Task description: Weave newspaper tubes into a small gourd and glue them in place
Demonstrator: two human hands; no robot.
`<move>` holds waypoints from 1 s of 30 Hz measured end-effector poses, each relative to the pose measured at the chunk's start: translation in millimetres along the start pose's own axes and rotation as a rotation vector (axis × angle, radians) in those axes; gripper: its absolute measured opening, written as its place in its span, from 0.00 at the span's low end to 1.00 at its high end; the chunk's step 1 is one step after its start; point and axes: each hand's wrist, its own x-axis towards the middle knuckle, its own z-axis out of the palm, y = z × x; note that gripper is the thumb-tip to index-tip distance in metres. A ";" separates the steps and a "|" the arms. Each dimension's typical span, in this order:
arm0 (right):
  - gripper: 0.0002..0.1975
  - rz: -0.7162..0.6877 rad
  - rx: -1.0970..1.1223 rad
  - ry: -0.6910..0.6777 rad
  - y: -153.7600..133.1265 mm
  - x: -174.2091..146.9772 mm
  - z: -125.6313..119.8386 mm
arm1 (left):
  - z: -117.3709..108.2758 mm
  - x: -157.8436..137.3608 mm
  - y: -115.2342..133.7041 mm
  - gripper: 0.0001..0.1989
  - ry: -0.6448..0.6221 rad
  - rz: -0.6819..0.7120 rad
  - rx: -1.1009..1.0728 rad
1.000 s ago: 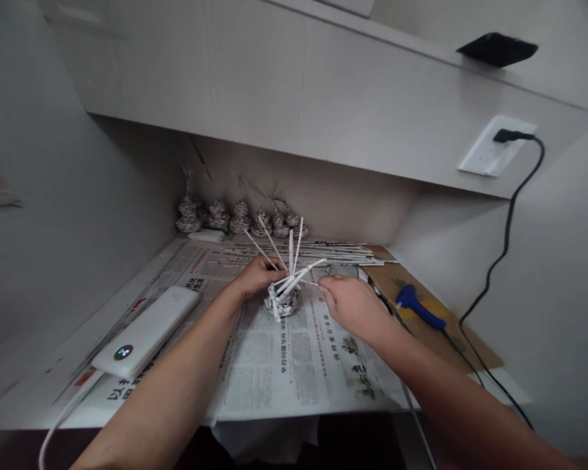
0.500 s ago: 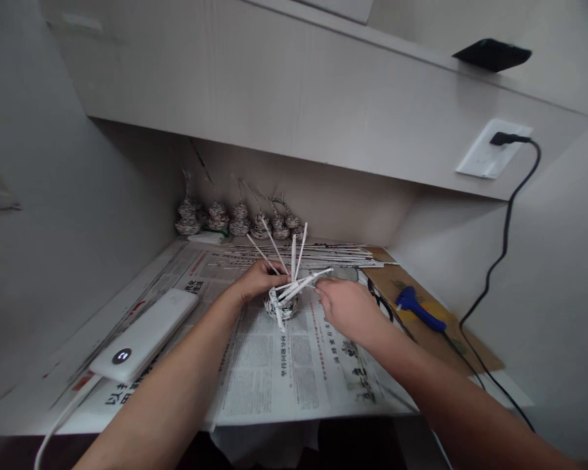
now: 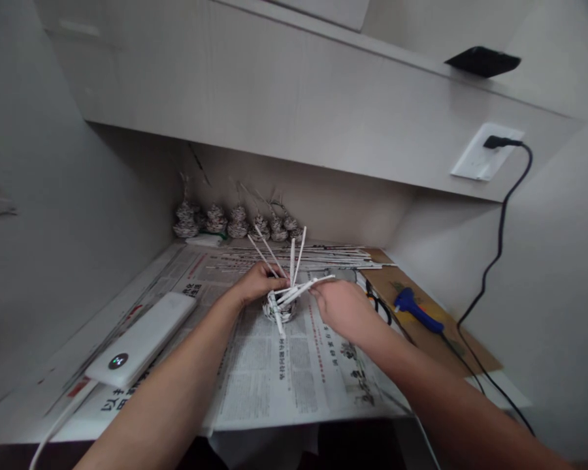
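A small round piece woven from rolled newspaper strips (image 3: pixel 280 311) rests on the newspaper-covered table in front of me. Several white paper sticks (image 3: pixel 293 261) fan up and outward from its rim. My left hand (image 3: pixel 259 283) is closed on the far left side of the weave, thumb and fingers at the base of the sticks. On the right, my right hand (image 3: pixel 337 301) has its fingers pinched at the paper sticks that point right; its fingertips are partly hidden behind them.
Woven gourd shapes (image 3: pixel 238 222) line the back wall, with loose paper sticks (image 3: pixel 318 256) lying before them. A white power bank (image 3: pixel 144 336) sits left. To the right are black-handled scissors (image 3: pixel 379 305) and a blue glue gun (image 3: pixel 416 310) on brown board (image 3: pixel 463 346). A black cable (image 3: pixel 502 241) hangs from the wall socket.
My right hand has shifted slightly at the right-pointing sticks, and one of these has turned a little. My left hand keeps its hold. The whole view has moved slightly.
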 end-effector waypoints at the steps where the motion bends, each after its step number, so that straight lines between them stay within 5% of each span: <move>1: 0.16 -0.002 0.000 -0.001 0.2 0.9 -0.2 | -0.3 0.2 -0.5 0.14 -0.004 0.001 0.002; 20: 0.16 0.010 0.120 0.003 -5.8 6.9 0.1 | 2.3 -0.7 -0.3 0.18 0.035 -0.023 -0.040; 30: 0.10 -0.031 0.099 0.133 -8.7 28.6 16.5 | 0.7 1.0 2.1 0.16 0.066 0.008 -0.064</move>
